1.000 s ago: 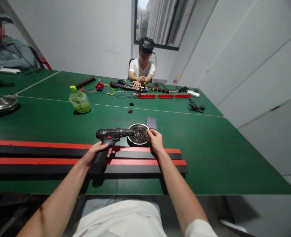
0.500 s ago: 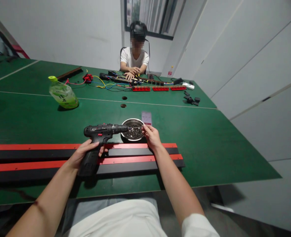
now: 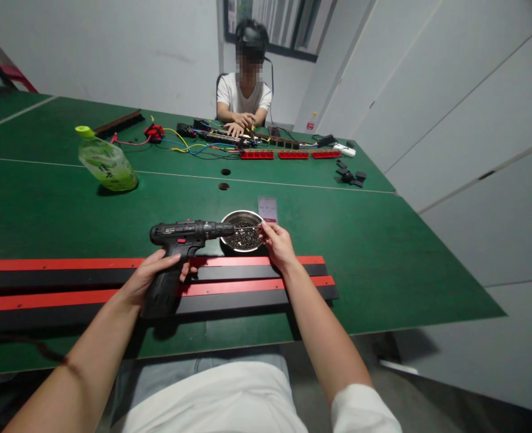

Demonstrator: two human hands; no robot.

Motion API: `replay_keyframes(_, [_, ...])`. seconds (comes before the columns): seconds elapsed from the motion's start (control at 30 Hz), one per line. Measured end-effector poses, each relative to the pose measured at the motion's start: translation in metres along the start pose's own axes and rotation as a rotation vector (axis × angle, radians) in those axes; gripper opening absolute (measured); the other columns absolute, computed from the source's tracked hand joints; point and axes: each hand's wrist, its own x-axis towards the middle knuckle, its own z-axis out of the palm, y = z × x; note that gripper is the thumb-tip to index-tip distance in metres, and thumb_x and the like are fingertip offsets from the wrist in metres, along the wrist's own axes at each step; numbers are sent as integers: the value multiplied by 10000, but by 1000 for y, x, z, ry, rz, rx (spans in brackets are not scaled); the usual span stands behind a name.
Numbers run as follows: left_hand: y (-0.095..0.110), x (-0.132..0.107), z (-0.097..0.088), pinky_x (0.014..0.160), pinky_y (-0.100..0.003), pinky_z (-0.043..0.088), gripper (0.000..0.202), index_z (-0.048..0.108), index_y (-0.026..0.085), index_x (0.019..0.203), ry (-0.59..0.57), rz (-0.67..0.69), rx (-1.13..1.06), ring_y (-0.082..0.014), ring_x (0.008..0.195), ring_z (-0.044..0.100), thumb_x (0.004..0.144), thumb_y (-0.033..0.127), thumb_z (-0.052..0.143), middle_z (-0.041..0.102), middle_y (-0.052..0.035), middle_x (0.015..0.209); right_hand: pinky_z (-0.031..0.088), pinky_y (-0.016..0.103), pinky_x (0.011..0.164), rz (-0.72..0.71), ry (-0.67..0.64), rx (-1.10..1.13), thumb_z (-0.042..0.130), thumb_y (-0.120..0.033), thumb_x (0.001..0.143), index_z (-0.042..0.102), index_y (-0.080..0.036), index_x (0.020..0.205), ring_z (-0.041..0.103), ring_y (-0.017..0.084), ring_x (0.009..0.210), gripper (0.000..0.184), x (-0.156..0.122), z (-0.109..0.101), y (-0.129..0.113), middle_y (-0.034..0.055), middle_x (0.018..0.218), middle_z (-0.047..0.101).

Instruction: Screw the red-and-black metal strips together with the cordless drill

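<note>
The left hand (image 3: 151, 279) holds a black drill (image 3: 182, 231) just left of a metal bowl (image 3: 243, 212). Its fingers are clenched round the handle, and the body lies level, pointing at the bowl. The thin bit (image 3: 247, 227) reaches over the bowl, above the screws (image 3: 244, 240) lying in it. At the bowl's right rim the right hand (image 3: 278, 246) has its fingers pinched shut on the bit's tip. Whether a screw sits between them is too small to tell.

The drill looks rigid and fairly heavy, with its weight low in the handle, so a full grip there probably suits it best. The bit is slim, hard and likely slick, which calls for fingertips only.

Red and black strips (image 3: 89, 282) lie on the green surface (image 3: 383, 252) just in front of the bowl. A small card (image 3: 267, 209) stands just behind it, and a green bottle (image 3: 106, 163) stands well off to its far left.
</note>
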Motion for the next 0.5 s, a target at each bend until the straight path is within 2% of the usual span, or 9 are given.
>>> replay_keyframes(0.17, [0, 1, -2, 777, -295, 617, 421, 703, 134, 978, 5, 0, -1, -270, 815, 777, 714, 377, 925, 728, -88, 691, 452, 261, 618, 4, -9, -2, 957, -645, 590, 809, -203, 837, 605, 135, 677, 527, -1, 0, -1, 30, 793, 758])
replay_keyframes(0.37, [0, 0, 2, 833, -326, 631, 358, 725, 153, 922, 2, 24, 12, -216, 714, 737, 724, 385, 913, 736, -64, 699, 478, 283, 638, -10, 3, -26, 945, -644, 600, 810, -200, 840, 621, 149, 679, 522, -1, 0, -1, 47, 804, 765])
replay_keyframes(0.5, [0, 0, 3, 799, -335, 630, 322, 733, 164, 878, 21, 37, 31, -259, 773, 754, 715, 369, 920, 745, -76, 722, 494, 288, 647, -24, 25, -51, 937, -643, 607, 818, -202, 835, 637, 159, 686, 510, -2, 0, 1, 51, 800, 767])
